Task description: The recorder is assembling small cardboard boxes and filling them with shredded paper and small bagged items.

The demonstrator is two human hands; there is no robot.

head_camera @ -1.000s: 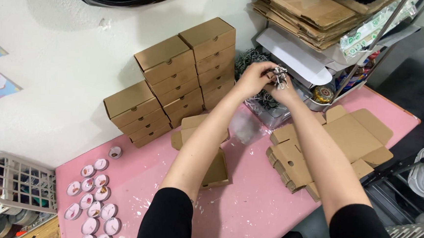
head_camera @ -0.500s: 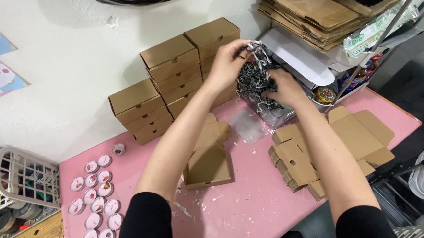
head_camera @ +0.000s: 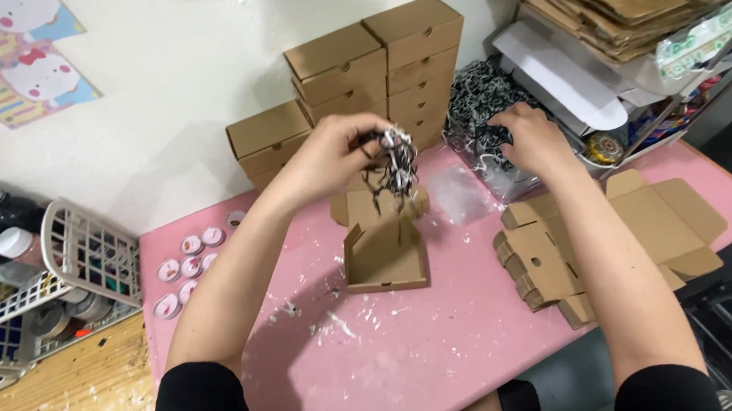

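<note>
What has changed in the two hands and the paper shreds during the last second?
The left hand took a tuft of shredded paper and carried it from the shred bag toward the open small box. The right hand went back into the bag. The stacked boxes, flat boxes and round tins stayed as they were.

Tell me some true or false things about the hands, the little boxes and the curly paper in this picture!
1. The left hand holds a tuft of shredded paper above the open box. True.
2. The right hand is resting flat on the pink table. False: it reaches into the pile of shredded paper by the wall.
3. The closed brown boxes are stacked against the wall. True.
4. The open box is already full of shredded paper. False: its inside looks bare.
5. Flat unfolded boxes lie to the right of the open box. True.
</note>
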